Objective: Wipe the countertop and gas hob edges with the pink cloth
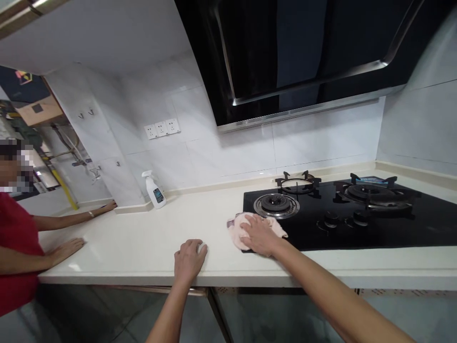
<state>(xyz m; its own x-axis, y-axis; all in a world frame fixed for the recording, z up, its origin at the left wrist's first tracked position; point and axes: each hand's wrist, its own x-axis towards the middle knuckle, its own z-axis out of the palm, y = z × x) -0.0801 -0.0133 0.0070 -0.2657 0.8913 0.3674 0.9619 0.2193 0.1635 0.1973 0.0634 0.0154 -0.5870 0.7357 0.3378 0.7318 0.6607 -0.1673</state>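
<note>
My right hand (260,235) lies on a pale pink cloth (238,226) at the front left corner of a black glass gas hob (357,228), fingers spread flat over the cloth and pressing it down. My left hand (189,259) rests palm down on the cream countertop (143,247) near its front edge, fingers loosely curled, holding nothing. The hob's left burner (276,205) is just beyond the cloth.
A white spray bottle (154,190) stands at the back of the counter by the wall. Another person in a red top stands at the left with both hands (67,248) on the counter. A black range hood (303,57) hangs overhead. A second burner (371,193) sits to the right.
</note>
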